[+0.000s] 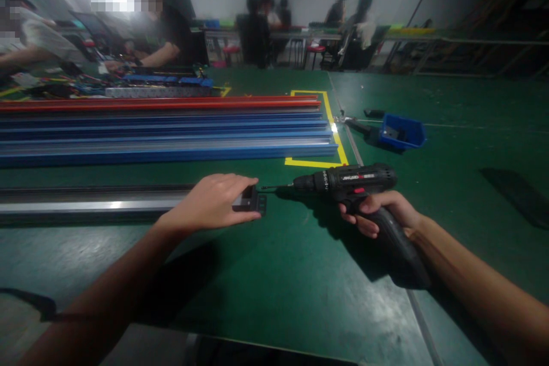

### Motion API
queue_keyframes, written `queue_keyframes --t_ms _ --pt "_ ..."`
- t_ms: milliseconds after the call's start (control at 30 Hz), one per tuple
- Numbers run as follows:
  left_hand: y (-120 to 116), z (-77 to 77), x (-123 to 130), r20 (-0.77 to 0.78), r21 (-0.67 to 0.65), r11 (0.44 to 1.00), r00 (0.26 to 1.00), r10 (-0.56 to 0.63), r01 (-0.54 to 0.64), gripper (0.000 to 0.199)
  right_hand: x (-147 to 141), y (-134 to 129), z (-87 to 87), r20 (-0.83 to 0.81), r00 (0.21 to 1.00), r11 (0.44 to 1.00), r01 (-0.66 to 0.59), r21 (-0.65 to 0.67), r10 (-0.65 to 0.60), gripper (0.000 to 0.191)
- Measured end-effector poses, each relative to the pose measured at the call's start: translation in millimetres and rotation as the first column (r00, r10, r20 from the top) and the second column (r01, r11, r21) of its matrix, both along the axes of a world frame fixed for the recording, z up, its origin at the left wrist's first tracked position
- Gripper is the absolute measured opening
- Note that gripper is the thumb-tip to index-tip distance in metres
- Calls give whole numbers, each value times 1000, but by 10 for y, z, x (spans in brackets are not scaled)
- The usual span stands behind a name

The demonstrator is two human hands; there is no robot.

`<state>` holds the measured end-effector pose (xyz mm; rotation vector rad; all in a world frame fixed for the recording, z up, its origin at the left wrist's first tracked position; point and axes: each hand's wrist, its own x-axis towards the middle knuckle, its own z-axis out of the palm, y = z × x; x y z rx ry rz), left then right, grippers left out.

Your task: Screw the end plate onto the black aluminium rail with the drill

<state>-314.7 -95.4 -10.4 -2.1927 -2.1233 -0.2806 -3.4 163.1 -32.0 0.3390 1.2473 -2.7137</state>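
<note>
My left hand (214, 200) grips a black end cap (258, 203) at the right end of a long metal profile (107, 205), thumb on the near side and fingers over the far side. The profile lies across the green table. Wrapped round the handle of a black cordless drill (360, 178) is my right hand (377, 211). The drill points left, and its thin bit (277, 186) reaches close to the end cap; whether the tip touches it I cannot tell.
Beyond the profile lie several blue rails (171, 140) and red rails (171, 104), ending inside yellow tape (338, 143). A blue bin (402, 131) with small parts stands to the right. Co-workers sit at the far left, near wiring, and along the back.
</note>
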Motion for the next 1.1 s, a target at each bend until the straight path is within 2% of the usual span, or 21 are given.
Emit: queue_keyframes --t_ms 767,1100 --pt "-5 -13 -8 -2 1 1000 1000 -1 1 74 -9 -29 -26 -20 1000 997 -13 -79 12 32" --pt "-11 -11 -3 16 -10 1000 1000 8 -8 76 -36 -77 -53 -14 1000 999 -2 -51 1 31"
